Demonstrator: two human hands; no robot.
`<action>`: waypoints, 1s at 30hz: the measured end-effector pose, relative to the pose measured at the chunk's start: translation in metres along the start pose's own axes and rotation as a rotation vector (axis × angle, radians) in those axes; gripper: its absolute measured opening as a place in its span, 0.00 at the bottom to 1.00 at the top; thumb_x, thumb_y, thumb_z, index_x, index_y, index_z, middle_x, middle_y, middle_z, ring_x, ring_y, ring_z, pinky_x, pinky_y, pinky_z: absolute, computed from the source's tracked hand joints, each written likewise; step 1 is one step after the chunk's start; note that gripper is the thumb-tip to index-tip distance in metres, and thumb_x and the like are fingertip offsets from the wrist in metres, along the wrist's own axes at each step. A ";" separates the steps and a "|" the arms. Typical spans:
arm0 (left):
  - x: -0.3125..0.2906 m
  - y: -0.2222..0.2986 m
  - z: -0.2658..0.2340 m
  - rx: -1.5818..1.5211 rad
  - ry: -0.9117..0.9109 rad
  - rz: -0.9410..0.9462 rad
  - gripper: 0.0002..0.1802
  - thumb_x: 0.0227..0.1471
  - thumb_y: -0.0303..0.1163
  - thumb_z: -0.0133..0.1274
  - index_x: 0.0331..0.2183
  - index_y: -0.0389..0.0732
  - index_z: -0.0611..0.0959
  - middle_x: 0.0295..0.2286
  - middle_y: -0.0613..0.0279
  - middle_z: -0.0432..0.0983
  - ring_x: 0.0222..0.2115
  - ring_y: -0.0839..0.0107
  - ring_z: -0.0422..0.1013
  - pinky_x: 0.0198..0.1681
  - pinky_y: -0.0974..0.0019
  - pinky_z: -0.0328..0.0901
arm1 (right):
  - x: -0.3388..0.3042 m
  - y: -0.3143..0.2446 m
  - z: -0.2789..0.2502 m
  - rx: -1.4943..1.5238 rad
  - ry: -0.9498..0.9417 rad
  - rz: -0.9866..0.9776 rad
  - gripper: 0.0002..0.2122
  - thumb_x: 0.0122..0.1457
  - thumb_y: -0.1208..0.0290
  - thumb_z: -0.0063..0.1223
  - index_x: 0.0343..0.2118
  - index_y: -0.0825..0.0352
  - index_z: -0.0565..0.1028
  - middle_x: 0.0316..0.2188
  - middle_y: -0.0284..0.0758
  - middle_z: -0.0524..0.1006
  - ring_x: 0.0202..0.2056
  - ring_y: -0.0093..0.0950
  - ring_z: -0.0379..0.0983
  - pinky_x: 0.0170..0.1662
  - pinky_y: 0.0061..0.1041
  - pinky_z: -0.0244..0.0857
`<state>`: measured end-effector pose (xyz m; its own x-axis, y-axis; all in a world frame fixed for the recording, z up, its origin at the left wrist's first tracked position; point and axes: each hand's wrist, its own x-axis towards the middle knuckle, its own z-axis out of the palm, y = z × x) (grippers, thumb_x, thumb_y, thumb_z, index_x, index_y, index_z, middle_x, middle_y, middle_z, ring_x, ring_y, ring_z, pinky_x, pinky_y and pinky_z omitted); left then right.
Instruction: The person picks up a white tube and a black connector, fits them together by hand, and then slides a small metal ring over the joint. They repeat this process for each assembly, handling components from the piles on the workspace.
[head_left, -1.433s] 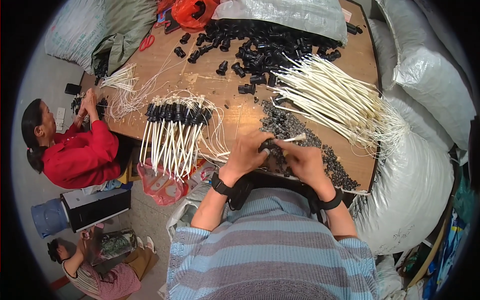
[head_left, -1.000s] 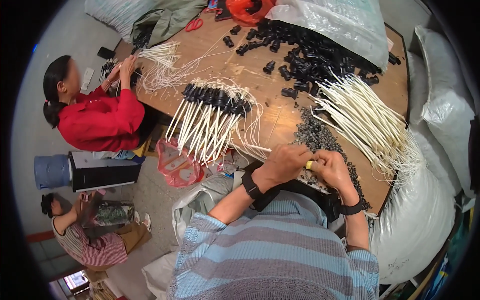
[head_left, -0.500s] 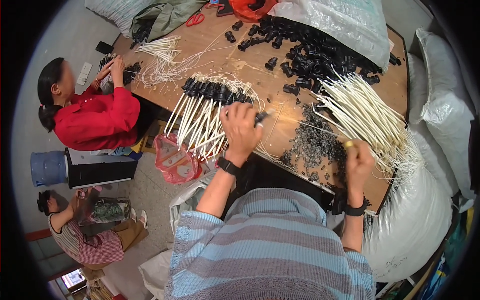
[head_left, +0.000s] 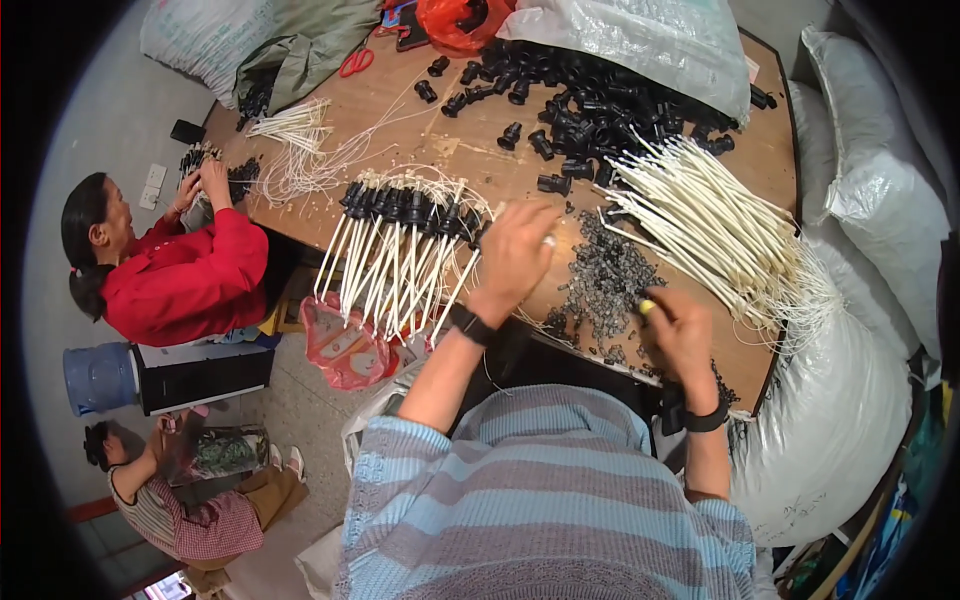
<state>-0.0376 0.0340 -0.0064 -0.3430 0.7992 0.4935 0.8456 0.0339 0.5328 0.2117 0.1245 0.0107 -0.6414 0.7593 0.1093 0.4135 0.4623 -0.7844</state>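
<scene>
My left hand (head_left: 518,255) is above the table's front edge, just right of a row of black plastic fittings (head_left: 415,208). White tubes (head_left: 385,280) run from those fittings out over the edge. Its fingers are smeared by motion, so whether they hold anything is unclear. My right hand (head_left: 683,330) hangs at the right side of a pile of small dark clips (head_left: 605,275), fingers curled, with a yellow cover on one fingertip. What those fingers hold, if anything, is hidden. Beyond it lies a large bundle of white tubes with thin wires (head_left: 715,225).
Black fittings (head_left: 600,115) heap at the back under a white sack (head_left: 640,45). Red scissors (head_left: 356,63) lie far left. A co-worker in red (head_left: 185,270) works at the table's left end; another person (head_left: 190,490) sits lower left. Full white sacks (head_left: 830,430) stand at right.
My left hand has shifted right, and the black fitting it held no longer shows. The right hand has moved left and down to the clips. The view has turned slightly.
</scene>
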 end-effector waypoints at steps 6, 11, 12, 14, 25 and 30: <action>0.041 -0.026 0.031 0.149 -0.088 -0.032 0.21 0.42 0.18 0.50 0.42 0.38 0.78 0.41 0.53 0.75 0.41 0.52 0.69 0.45 0.56 0.66 | 0.005 0.039 -0.037 -0.628 0.176 0.093 0.04 0.47 0.74 0.58 0.28 0.65 0.78 0.23 0.44 0.76 0.26 0.43 0.73 0.29 0.37 0.65; 0.020 -0.039 0.029 0.120 -0.130 -0.075 0.17 0.39 0.19 0.53 0.37 0.40 0.82 0.33 0.56 0.76 0.39 0.53 0.68 0.42 0.57 0.65 | -0.002 0.043 -0.033 -0.532 0.105 0.049 0.06 0.46 0.74 0.57 0.29 0.65 0.75 0.22 0.42 0.73 0.27 0.43 0.72 0.29 0.38 0.63; 0.018 -0.029 0.022 0.147 -0.106 -0.109 0.18 0.39 0.20 0.54 0.37 0.40 0.82 0.33 0.56 0.77 0.38 0.55 0.69 0.41 0.59 0.65 | 0.001 0.040 -0.033 -0.530 0.105 0.055 0.06 0.46 0.74 0.57 0.29 0.65 0.75 0.22 0.42 0.73 0.27 0.43 0.72 0.29 0.38 0.63; 0.013 -0.016 0.013 0.172 -0.086 -0.144 0.19 0.38 0.22 0.56 0.38 0.41 0.82 0.32 0.57 0.77 0.37 0.56 0.70 0.41 0.61 0.66 | 0.007 0.035 -0.033 -0.453 0.212 -0.127 0.08 0.45 0.75 0.56 0.31 0.65 0.74 0.20 0.42 0.71 0.26 0.43 0.70 0.29 0.37 0.63; -0.019 -0.020 -0.012 -0.400 -0.125 -0.632 0.14 0.40 0.15 0.54 0.34 0.35 0.79 0.35 0.62 0.79 0.33 0.77 0.73 0.37 0.75 0.66 | -0.004 -0.004 -0.006 -0.030 -0.192 0.101 0.11 0.57 0.75 0.48 0.43 0.65 0.76 0.23 0.40 0.76 0.23 0.32 0.74 0.28 0.27 0.66; -0.013 0.017 -0.014 -0.821 -0.139 -0.769 0.16 0.45 0.10 0.44 0.38 0.29 0.79 0.37 0.61 0.77 0.40 0.77 0.73 0.47 0.75 0.68 | -0.005 -0.007 0.001 -0.002 -0.204 -0.075 0.13 0.55 0.79 0.47 0.44 0.67 0.76 0.25 0.39 0.76 0.23 0.31 0.73 0.29 0.25 0.66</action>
<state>-0.0247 0.0157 0.0055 -0.5638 0.7981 -0.2126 -0.1117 0.1814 0.9770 0.2118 0.1169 0.0147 -0.7879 0.6144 0.0414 0.3608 0.5150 -0.7776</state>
